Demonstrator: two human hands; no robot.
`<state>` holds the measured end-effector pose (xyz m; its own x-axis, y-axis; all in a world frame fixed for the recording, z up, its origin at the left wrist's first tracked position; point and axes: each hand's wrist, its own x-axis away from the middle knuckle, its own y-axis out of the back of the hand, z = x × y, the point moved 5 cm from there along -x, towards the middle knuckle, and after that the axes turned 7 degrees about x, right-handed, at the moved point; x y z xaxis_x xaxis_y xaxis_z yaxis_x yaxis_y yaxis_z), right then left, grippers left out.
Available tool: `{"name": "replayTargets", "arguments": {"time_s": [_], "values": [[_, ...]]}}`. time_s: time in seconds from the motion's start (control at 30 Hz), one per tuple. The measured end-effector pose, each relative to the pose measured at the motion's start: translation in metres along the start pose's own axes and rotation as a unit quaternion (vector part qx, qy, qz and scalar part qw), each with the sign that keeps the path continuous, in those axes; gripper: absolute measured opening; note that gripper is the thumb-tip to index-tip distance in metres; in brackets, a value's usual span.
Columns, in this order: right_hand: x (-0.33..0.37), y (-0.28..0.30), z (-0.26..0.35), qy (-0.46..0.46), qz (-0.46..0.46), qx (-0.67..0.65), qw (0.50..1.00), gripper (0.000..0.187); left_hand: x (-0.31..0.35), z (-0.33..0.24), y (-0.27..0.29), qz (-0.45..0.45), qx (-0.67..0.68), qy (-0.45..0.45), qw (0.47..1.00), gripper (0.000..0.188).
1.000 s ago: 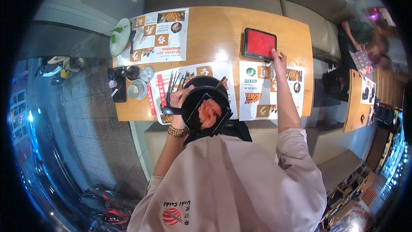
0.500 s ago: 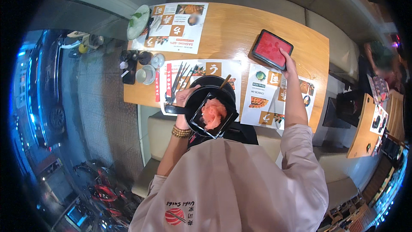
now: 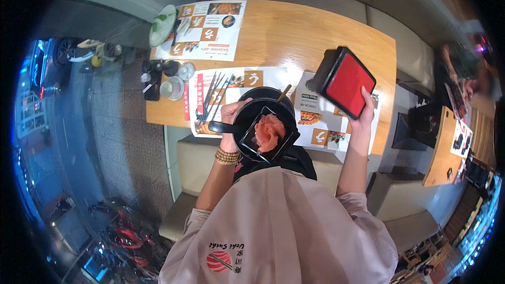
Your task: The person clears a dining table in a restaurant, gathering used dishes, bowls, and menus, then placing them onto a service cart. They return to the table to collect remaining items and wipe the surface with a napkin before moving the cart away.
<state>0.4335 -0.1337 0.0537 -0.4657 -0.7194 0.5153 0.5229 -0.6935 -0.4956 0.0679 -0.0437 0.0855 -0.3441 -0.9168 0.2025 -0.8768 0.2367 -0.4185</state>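
Observation:
My left hand (image 3: 229,113) grips a stack of black bowls (image 3: 258,95) at its left side, close to my body. On top of the stack sits a square black dish (image 3: 251,146) with pink sliced ginger (image 3: 270,134) in it. A black spoon handle (image 3: 221,127) juts out to the left, and a brownish utensil handle (image 3: 284,93) sticks up at the far side. Over the right part of the table, my right hand (image 3: 364,114) holds a black box with a red inner face (image 3: 351,85). The box is tilted, thumb on the red face; the other fingers are hidden beneath it.
Paper placemats (image 3: 213,37) cover parts of the wooden table (image 3: 294,26). Several dark chopsticks (image 3: 211,94) lie by the left placemat. Small cups (image 3: 172,89) and a dark condiment holder (image 3: 152,85) stand at the left edge, a plate with green leaves (image 3: 163,23) farther back. Bench seats (image 3: 194,165) adjoin the table.
The box has come up off the table in my right hand, tilting and moving nearer to me. My left hand still holds the bowl stack, slightly farther right in view.

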Motion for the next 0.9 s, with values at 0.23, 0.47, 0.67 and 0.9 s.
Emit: {"name": "replayTargets", "arguments": {"time_s": [0.23, 0.47, 0.67, 0.9], "values": [[0.121, 0.062, 0.008, -0.017, 0.019, 0.009, 1.0, 0.06, -0.022, 0.017, -0.022, 0.012, 0.086, 0.1, 0.991, 0.026], [0.192, 0.03, 0.004, 0.0, 0.008, -0.002, 1.0, 0.063, -0.045, 0.003, -0.059, 0.17, -0.002, 0.01, 0.985, 0.026], [0.209, 0.038, 0.002, 0.002, -0.072, -0.056, 0.996, 0.05, -0.056, 0.035, -0.08, 0.165, 0.044, 0.079, 0.982, 0.026], [0.199, 0.088, 0.038, 0.035, -0.137, -0.069, 0.988, 0.047, -0.06, 0.053, -0.142, 0.211, -0.015, 0.035, 0.977, 0.028]]}}
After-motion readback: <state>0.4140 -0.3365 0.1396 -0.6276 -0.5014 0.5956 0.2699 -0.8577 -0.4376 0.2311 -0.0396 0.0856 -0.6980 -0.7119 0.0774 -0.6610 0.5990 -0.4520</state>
